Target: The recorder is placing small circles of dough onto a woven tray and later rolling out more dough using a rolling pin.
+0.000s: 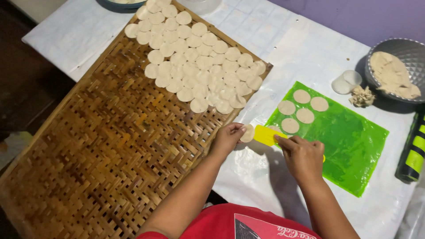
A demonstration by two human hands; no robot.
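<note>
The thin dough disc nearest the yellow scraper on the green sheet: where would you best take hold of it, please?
That dough disc lies flat on the green sheet, so fingers have no raised edge to pinch. Probably best to slide the yellow scraper under its near rim, from the person's side, then pinch the lifted edge lightly, as the left hand does another disc.

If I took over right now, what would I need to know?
Left hand: pinches a dough circle at the mat's edge.
Right hand: holds the yellow scraper under that circle.
Done: many circles lie in rows on the woven tray.
Left: five circles remain on the green mat; more dough sits in the metal bowl.
</note>
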